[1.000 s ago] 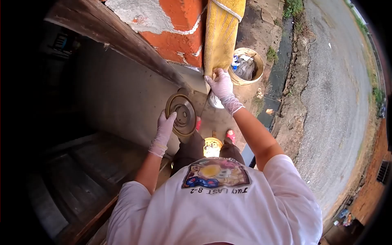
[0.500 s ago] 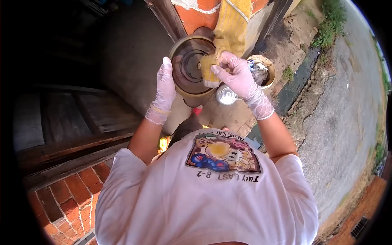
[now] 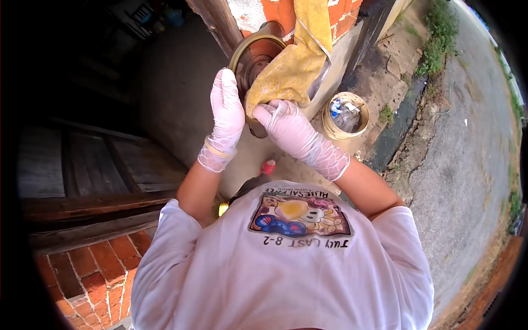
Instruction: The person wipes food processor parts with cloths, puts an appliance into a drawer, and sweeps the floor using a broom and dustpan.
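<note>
A round lid-like object (image 3: 258, 60) with a tan rim and a brown, glassy-looking middle is tilted near the brick corner. My gloved left hand (image 3: 226, 107) supports its left edge, fingers fairly straight and pressed against the rim. A yellow cloth (image 3: 291, 69) hangs down from above and lies across the right side of the object. My gloved right hand (image 3: 287, 124) grips the cloth's lower end with curled fingers, against the object's lower right edge. The cloth hides much of the object's face.
A round bin (image 3: 360, 124) with rubbish in it stands to the right, beside a drainage channel (image 3: 398, 121) and a grey road (image 3: 467, 126). Wooden boards (image 3: 93, 165) and brickwork (image 3: 99, 269) are at the left. A wooden post (image 3: 220, 25) rises by the wall.
The object was raised toward the hanging cloth and is now tilted more. My right hand has moved down and left with the cloth, which now covers more of the object.
</note>
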Tool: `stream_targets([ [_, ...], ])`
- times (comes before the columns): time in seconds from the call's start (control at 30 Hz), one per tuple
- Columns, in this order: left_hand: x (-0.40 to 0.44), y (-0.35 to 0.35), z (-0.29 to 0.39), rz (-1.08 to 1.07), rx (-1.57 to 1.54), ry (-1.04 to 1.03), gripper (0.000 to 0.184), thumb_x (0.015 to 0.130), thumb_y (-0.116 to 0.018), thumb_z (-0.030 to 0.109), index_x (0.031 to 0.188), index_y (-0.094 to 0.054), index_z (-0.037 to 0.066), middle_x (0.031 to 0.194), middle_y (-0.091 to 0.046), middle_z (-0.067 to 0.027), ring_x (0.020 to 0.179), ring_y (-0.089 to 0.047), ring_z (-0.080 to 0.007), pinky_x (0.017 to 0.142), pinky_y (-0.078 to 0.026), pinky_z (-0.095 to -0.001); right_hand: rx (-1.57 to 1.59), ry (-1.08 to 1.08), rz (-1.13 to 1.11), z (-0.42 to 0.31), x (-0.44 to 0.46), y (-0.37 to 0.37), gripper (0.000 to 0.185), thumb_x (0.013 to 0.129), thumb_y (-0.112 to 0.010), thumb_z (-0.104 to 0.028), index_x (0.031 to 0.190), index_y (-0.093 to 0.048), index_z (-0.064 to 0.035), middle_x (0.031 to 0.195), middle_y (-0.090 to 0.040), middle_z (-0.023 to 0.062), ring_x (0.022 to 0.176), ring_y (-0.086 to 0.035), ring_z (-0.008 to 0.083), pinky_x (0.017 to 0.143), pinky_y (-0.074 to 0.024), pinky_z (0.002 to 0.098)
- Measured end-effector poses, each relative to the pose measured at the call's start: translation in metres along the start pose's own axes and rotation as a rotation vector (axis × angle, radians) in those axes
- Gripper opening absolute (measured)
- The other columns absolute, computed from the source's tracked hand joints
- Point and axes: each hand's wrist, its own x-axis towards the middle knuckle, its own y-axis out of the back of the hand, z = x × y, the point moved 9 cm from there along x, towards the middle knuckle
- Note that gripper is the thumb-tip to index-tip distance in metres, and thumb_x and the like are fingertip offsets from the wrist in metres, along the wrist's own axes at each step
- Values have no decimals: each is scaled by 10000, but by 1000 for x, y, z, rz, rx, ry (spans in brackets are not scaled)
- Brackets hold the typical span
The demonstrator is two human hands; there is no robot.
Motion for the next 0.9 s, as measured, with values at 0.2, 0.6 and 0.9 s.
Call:
stream_targets([
  [0.2, 12, -2, 18, -12, -77, 120, 282, 931, -515, 246, 1088, -538, 14, 960, -564, 3, 870, -499, -58, 803, -428, -216, -214, -185, -194, 75, -15, -17, 263, 688, -540, -15, 945, -509, -62, 777, -548, 133, 775, -546, 332, 699, -442, 418],
  [0.6, 6, -14, 3, -55, -133, 83, 254, 942, -495, 252, 1020, -550, 17, 882, -520, 45, 808, -441, -26, 728, -391, -177, 217, -138, 89, 16, -9, 15, 254, 628, -601, -42, 881, -603, -63, 795, -621, 62, 803, -550, 260, 709, -404, 381],
  [0.9, -3, -33, 14, -94, -93, 91, 286, 950, -475, 233, 1092, -516, -12, 928, -517, 12, 860, -453, -53, 773, -405, -198, 224, -125, 166, -2, -11, 23, 394, 633, -606, -9, 1023, -568, -58, 863, -581, 107, 831, -523, 297, 749, -400, 406],
])
